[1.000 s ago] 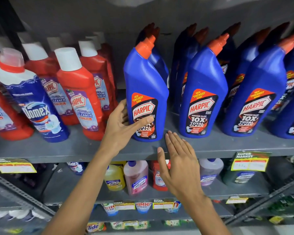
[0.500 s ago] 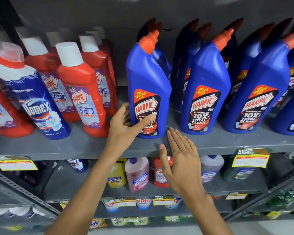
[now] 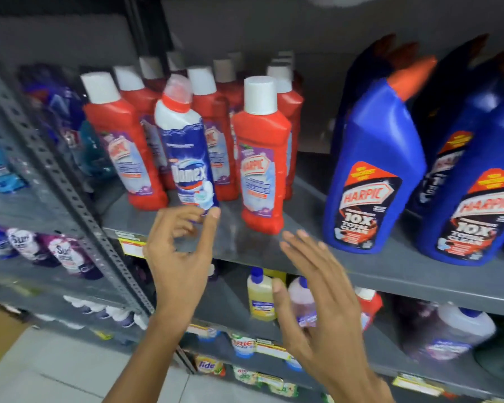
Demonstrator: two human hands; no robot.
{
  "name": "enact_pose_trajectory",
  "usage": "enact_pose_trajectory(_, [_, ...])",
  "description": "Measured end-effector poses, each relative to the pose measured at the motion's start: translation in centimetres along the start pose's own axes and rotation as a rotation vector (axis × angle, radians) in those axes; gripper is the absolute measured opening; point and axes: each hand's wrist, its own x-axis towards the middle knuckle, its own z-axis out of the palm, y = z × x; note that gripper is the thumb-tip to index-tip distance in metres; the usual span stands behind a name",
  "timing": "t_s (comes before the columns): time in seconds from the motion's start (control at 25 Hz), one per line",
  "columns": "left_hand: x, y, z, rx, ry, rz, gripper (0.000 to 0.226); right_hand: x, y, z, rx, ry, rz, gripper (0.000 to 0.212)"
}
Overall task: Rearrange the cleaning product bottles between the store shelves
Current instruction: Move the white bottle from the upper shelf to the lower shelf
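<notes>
**Left hand at the base of the Domex bottle, right hand open below the shelf edge**

Domex bottle (image 3: pixel 188 149), blue and white with a red collar and pale cap, stands on the grey shelf (image 3: pixel 390 266), leaning slightly left. Red bottles (image 3: pixel 122 146) with white caps crowd behind it and on both sides; one red bottle (image 3: pixel 262 158) stands forward, just to its right, apart from it.

Left hand (image 3: pixel 178 251) is directly beneath the Domex bottle. Fingers curled, thumb tip and fingertips at the bottle's bottom edge, pinching loosely. Whether the grip is firm cannot be told; motion blur softens the contact.

Right hand (image 3: pixel 320 292) is spread open, palm facing left, fingers extended and holding nothing. It sits lower and to the right of the Domex bottle, well apart from it, in front of the shelf lip and below the forward red bottle.

Large blue bottles (image 3: pixel 373 175) with orange caps stand on the same shelf farther right, clear of both hands. Smaller bottles (image 3: pixel 261 295) sit on the shelf below, partly hidden behind the right hand.
</notes>
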Motion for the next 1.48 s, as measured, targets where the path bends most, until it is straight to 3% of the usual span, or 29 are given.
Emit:
enact_pose_trajectory(0.12, [3.4,-2.0,-1.5,-0.026,-0.036,-0.086,0.033,2.0,-1.2,4.8,-0.059,-0.229,0.077,0.058])
enact_pose_trajectory(0.28, [7.7,-4.9,-0.8,-0.108,-0.306,-0.243,0.074,3.7,-1.5,10.5,-0.195,-0.358,0.05,0.057])
enact_pose_trajectory(0.4, [10.3,-6.2,-0.7,-0.19,-0.527,-0.297,0.064,4.3,-1.7,12.8,-0.336,-0.281,0.059,0.055])
enact_pose_trajectory(0.56, [11.6,-7.1,-0.8,-0.204,-0.593,-0.324,0.06,3.8,-1.7,14.3,-0.458,-0.155,0.058,0.049])
enact_pose_trajectory(0.84, [10.9,-5.4,-1.7,-0.304,-0.477,-0.369,0.06,3.7,-1.4,14.5,-0.478,-0.15,0.038,0.05])
enact_pose_trajectory(0.96, [9.6,-3.7,-4.4,-0.359,-0.428,-0.332,0.063,3.7,-1.2,14.5,-0.483,-0.147,0.026,0.05])
enact_pose_trajectory(1.16, [5.8,-3.6,-11.1,-0.339,-0.396,-0.371,0.045,3.6,-1.1,14.6,-0.494,-0.137,0.007,0.048])
enact_pose_trajectory(1.28, [2.2,-5.8,-14.3,-0.154,-0.558,-0.486,0.041,3.5,-1.1,14.7,-0.509,-0.133,0.003,0.048])
enact_pose_trajectory(1.36, [-0.2,-8.7,-15.4,-0.165,-0.683,-0.562,0.03,3.5,-1.2,14.8,-0.515,-0.123,-0.003,0.047])
enact_pose_trajectory(1.48, [-3.1,-14.8,-14.9,-0.132,-0.768,-0.645,0.061,3.5,-1.2,14.8,-0.516,-0.126,0.0,0.047])
